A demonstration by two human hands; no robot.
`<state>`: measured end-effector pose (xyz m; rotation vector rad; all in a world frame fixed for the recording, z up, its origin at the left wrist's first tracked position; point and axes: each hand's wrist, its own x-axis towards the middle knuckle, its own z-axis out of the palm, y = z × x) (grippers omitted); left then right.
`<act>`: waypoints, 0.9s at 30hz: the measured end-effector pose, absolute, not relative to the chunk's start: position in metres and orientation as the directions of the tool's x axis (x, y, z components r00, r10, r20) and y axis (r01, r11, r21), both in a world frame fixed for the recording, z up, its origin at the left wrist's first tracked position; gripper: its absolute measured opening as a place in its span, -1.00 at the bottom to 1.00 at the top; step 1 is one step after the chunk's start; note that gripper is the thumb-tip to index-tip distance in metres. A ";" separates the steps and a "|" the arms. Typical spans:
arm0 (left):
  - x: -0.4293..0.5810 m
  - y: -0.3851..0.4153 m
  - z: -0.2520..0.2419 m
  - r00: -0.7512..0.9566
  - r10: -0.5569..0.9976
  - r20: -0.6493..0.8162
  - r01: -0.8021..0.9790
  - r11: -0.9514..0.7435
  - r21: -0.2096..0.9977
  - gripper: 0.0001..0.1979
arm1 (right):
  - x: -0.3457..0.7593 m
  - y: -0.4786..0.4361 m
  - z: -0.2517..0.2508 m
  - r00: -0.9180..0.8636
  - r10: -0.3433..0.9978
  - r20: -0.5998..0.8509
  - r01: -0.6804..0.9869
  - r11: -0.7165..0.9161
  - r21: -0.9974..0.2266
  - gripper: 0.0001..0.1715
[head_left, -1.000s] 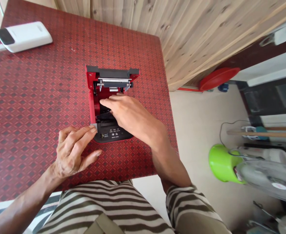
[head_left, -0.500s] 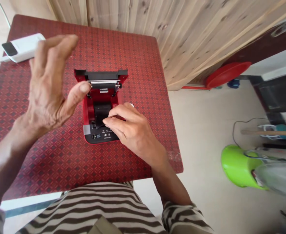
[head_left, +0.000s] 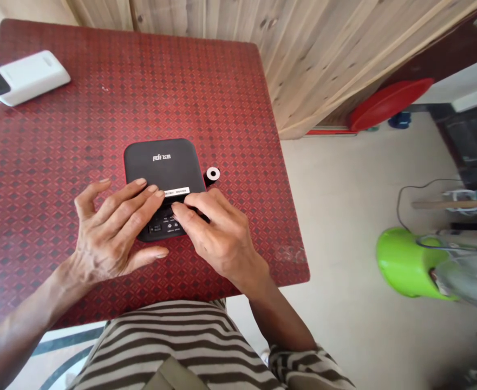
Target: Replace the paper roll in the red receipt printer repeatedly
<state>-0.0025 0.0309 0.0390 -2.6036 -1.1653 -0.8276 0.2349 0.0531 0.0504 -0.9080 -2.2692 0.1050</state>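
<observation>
The left hand (head_left: 110, 233), fingers spread, touches the portable printer (head_left: 163, 168), which lies just ahead on the table (head_left: 149, 86), long axis pointing away. Whether the right hand (head_left: 222, 235), at the printer's near end, grips anything, I can't tell.

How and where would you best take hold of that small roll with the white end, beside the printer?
I'd pinch the small roll around its dark curved side, coming from above and the right. The printer sits close on its left, and the white end faces the camera, so the rounded side probably offers the surest hold.
</observation>
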 end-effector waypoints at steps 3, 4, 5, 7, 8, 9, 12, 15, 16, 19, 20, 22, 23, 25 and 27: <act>0.000 0.032 0.038 0.565 0.610 0.555 0.724 -0.689 0.021 -0.27 | 0.235 0.054 0.051 -0.514 0.636 0.575 0.567 0.755 -0.329 -0.79; 0.001 0.033 0.039 0.569 0.607 0.554 0.724 -0.690 0.012 -0.28 | 0.236 0.054 0.051 -0.511 0.638 0.576 0.565 0.754 -0.334 -0.80; 0.001 0.033 0.039 0.571 0.606 0.553 0.725 -0.689 0.006 -0.29 | 0.236 0.054 0.051 -0.509 0.640 0.576 0.565 0.753 -0.337 -0.80; 0.002 0.033 0.040 0.573 0.605 0.553 0.727 -0.686 -0.003 -0.30 | 0.237 0.054 0.050 -0.507 0.641 0.576 0.566 0.752 -0.339 -0.81; 0.002 0.033 0.040 0.573 0.604 0.553 0.728 -0.685 -0.006 -0.30 | 0.237 0.054 0.049 -0.507 0.642 0.576 0.566 0.751 -0.339 -0.82; 0.002 0.033 0.040 0.574 0.604 0.553 0.729 -0.684 -0.010 -0.30 | 0.237 0.054 0.048 -0.505 0.643 0.576 0.566 0.750 -0.341 -0.83; 0.003 0.033 0.037 0.575 0.596 0.560 0.732 -0.680 -0.029 -0.27 | 0.238 0.054 0.048 -0.487 0.648 0.585 0.559 0.746 -0.361 -0.84; 0.003 0.035 0.035 0.566 0.601 0.564 0.736 -0.677 -0.017 -0.24 | 0.242 0.052 0.051 -0.447 0.656 0.608 0.550 0.738 -0.391 -0.81; 0.002 0.035 0.035 0.555 0.612 0.563 0.734 -0.679 0.014 -0.23 | 0.244 0.050 0.052 -0.427 0.666 0.611 0.552 0.728 -0.407 -0.82; -0.004 0.029 0.031 0.467 0.668 0.580 0.725 -0.665 0.181 -0.23 | 0.253 0.041 0.051 -0.331 0.719 0.611 0.556 0.672 -0.489 -0.96; -0.006 0.025 0.029 0.425 0.673 0.605 0.721 -0.656 0.224 -0.25 | 0.256 0.037 0.047 -0.297 0.734 0.611 0.553 0.653 -0.517 -0.94; -0.012 0.014 0.022 0.342 0.652 0.677 0.727 -0.640 0.248 -0.33 | 0.264 0.027 0.033 -0.246 0.761 0.601 0.552 0.619 -0.558 -0.81; -0.014 0.007 0.018 0.314 0.632 0.709 0.738 -0.632 0.237 -0.35 | 0.267 0.023 0.024 -0.238 0.779 0.580 0.562 0.597 -0.572 -0.75; -0.018 -0.004 0.011 0.311 0.616 0.724 0.760 -0.618 0.199 -0.37 | 0.271 0.015 0.002 -0.253 0.824 0.507 0.613 0.542 -0.575 -0.63; -0.020 -0.012 0.004 0.339 0.623 0.705 0.774 -0.611 0.168 -0.36 | 0.272 0.011 -0.019 -0.284 0.859 0.425 0.682 0.493 -0.540 -0.55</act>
